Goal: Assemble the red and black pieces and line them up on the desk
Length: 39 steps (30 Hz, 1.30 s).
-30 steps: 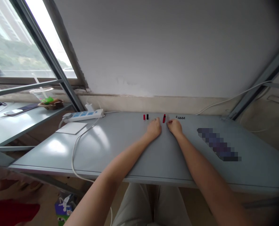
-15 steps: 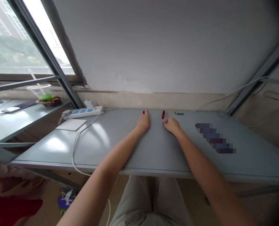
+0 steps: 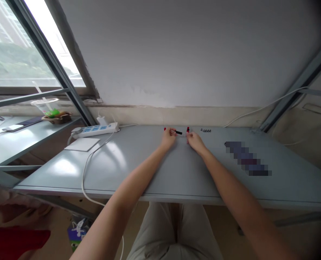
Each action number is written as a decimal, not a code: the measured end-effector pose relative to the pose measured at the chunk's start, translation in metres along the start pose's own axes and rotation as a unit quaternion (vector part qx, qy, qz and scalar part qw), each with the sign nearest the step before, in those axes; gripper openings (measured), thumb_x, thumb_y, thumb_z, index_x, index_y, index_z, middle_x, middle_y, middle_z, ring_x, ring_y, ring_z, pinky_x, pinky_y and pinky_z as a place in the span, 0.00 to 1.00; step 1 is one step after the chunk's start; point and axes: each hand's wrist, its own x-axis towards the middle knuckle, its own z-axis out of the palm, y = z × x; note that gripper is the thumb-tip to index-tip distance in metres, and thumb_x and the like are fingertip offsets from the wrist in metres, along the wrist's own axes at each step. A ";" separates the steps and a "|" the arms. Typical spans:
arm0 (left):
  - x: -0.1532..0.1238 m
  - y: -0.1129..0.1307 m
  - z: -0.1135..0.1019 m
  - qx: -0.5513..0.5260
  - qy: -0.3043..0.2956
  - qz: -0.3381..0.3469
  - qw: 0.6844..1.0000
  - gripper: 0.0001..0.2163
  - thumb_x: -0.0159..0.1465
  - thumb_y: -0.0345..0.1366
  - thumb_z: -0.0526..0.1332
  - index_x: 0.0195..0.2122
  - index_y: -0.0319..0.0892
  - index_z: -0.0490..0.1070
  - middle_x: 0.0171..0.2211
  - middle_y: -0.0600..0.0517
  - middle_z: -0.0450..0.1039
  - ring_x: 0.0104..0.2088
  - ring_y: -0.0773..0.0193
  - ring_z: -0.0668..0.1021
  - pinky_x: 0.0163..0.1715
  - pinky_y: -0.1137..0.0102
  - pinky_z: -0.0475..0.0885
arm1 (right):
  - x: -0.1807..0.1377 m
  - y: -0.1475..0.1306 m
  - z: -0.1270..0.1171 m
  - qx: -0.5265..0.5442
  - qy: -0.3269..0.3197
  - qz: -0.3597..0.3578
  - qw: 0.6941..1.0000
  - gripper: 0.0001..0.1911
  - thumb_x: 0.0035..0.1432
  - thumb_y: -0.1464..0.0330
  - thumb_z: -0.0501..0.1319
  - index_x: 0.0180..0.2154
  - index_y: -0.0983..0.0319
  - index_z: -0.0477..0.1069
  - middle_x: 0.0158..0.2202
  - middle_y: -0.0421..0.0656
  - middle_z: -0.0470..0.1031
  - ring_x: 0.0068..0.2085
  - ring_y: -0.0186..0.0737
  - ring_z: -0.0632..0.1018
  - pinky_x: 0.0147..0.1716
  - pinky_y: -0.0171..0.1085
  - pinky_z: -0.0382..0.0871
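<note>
Small black cylinder point(image 3: 179, 132) pinched by left hand point(image 3: 168, 139), top centre of frame, one end protruding. Likely light and stiff; best gripped by barrel between fingertips. Right hand point(image 3: 195, 141) curled just below red cylinder point(image 3: 188, 129); hold unclear. Small dark parts point(image 3: 205, 130) lined up on surface point(image 3: 138, 169), right of it.

The left forearm point(image 3: 135, 175) and right forearm point(image 3: 228, 168) reach far and angle inward, bare and close together at the wrists. The left hand point(image 3: 168, 138) pinches its fingertips together; the right hand point(image 3: 195, 141) curls inward, just beside it.
</note>
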 end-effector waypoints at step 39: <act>-0.018 -0.006 -0.010 -0.185 -0.009 -0.126 0.975 0.06 0.59 0.29 0.53 0.37 0.38 0.66 0.29 0.50 0.71 0.18 0.76 0.65 0.19 0.78 0.59 | -0.007 -0.009 -0.006 0.076 -0.004 -0.119 0.990 0.07 0.49 0.70 0.57 0.33 0.63 0.67 0.32 0.43 0.72 0.29 0.33 0.71 0.32 0.34 0.65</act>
